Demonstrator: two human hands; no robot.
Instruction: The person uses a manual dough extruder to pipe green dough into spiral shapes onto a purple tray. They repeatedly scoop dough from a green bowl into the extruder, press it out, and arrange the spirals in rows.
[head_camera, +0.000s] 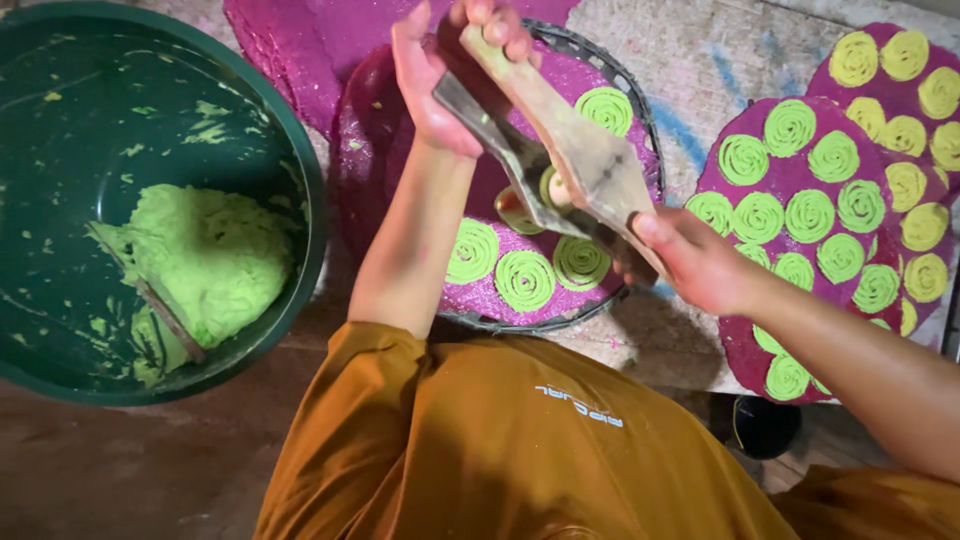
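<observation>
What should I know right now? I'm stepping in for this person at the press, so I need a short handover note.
Left hand grips the far end of the wooden press; right hand grips its near end, over the purple round tray.
Green dough sits in the green basin, on the left.
Done: five green spirals show on this tray; filled purple mats lie to the right.
Left: much of this tray is bare, and plenty of dough remains.
</observation>
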